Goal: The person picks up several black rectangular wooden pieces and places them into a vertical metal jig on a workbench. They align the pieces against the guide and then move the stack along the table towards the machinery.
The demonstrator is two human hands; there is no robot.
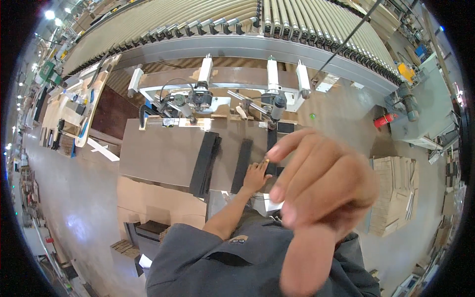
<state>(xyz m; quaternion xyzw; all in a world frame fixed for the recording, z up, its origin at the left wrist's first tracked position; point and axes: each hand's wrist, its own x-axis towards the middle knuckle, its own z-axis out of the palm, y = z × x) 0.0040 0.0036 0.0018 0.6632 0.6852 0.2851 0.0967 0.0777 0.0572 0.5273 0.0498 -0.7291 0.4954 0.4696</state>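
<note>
My left hand [256, 176] lies on the worktable with its fingers spread, at the edge of a dark strip [272, 167]. A small yellow spot shows at one fingertip; I cannot make out what it is. To the left of that hand lies a black strip [241, 166], and farther left a stack of long black strips [205, 163]. My right hand [329, 183] is raised close to the camera, large and slightly blurred. Its fingers are loosely bent and apart, with nothing visible in them. It hides the right end of the table, and its palm is out of sight.
Beyond the brown tabletop [153, 153] stand clamp-like machine heads [202, 96] on a white frame, before a long roller conveyor [208, 22]. A cluttered bench [74, 114] is at left. Cardboard stacks [393, 193] and a red extinguisher [385, 120] stand at right.
</note>
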